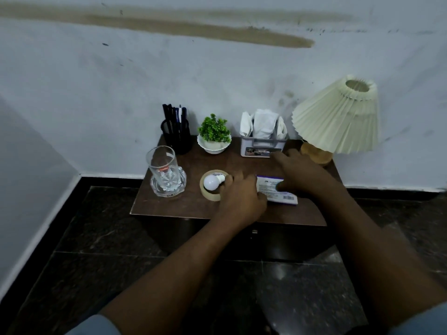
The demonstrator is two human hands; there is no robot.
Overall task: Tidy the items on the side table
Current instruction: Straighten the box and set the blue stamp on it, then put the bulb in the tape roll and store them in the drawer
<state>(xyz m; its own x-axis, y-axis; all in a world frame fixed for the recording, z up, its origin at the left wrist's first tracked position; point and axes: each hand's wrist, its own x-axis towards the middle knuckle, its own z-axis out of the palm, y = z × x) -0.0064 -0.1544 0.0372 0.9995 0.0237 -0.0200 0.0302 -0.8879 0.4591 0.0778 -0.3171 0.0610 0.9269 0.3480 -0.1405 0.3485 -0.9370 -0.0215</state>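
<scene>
While the left hand [238, 197] is pinching, it seems, the bulb [212, 182] perched on the tape roll [210, 195] mid-frame, the right hand [298, 171] is pressing flat on the box [278, 191]; a nudge risks rolling the bulb off the side table [179, 206].

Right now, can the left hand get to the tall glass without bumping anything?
Probably yes. The left hand rests by the light bulb on the tape roll, and the tall glass stands to the left of them. Bare table top lies between; only the bulb sits close by.

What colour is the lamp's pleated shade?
Cream, shown in the head view: lampshade.
</scene>
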